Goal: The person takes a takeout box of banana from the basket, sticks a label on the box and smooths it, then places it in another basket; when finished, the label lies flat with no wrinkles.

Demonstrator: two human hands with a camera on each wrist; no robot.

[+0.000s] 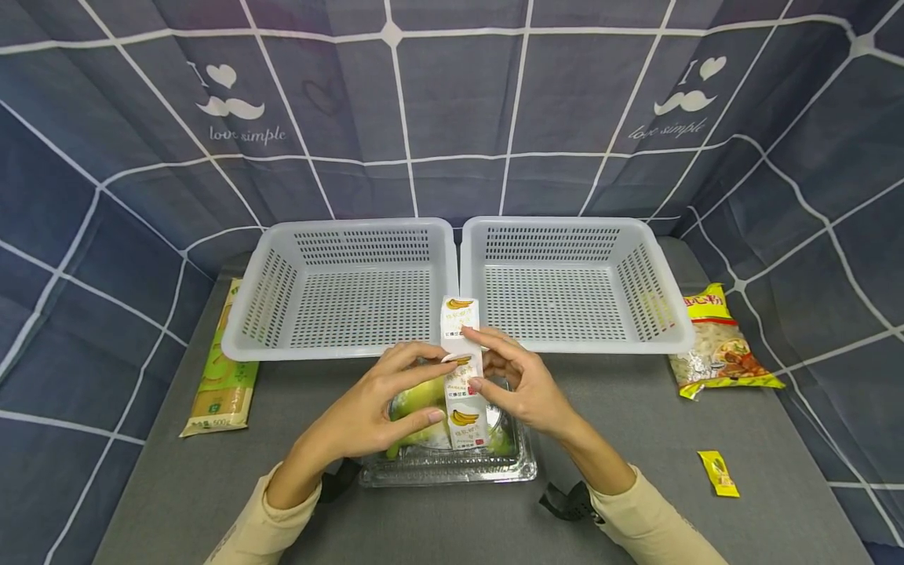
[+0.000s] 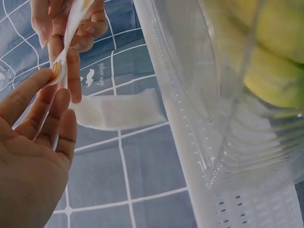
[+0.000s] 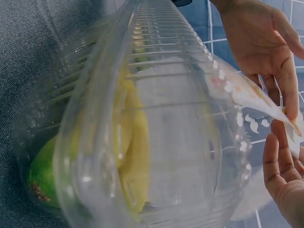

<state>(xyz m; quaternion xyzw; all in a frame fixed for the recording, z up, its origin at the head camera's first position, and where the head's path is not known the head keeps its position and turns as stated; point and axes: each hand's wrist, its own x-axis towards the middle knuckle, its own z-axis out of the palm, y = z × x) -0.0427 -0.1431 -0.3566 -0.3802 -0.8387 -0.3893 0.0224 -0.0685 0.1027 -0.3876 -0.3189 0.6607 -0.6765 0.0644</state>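
A white strip of banana-print labels [image 1: 465, 428] hangs over a clear plastic box [image 1: 452, 473] with green and yellow fruit inside. My right hand [image 1: 526, 384] pinches the strip at its right edge, thumb on the front and fingers partly behind. My left hand [image 1: 374, 400] reaches in from the left with fairly straight fingers. Its index fingertip touches a label, and its thumb stands apart. Close up in the left wrist view, the label strip [image 2: 59, 71] curls at that fingertip. Through the box wall [image 3: 180, 142], yellow bananas [image 3: 135, 156] and a green fruit [image 3: 45, 173] show.
Two white perforated baskets, left [image 1: 339, 353] and right [image 1: 579, 347], stand side by side behind the box. A green-and-tan pack [image 1: 222, 377] lies at far left. At right are a yellow-and-red food bag [image 1: 723, 345] and a small yellow packet [image 1: 719, 474].
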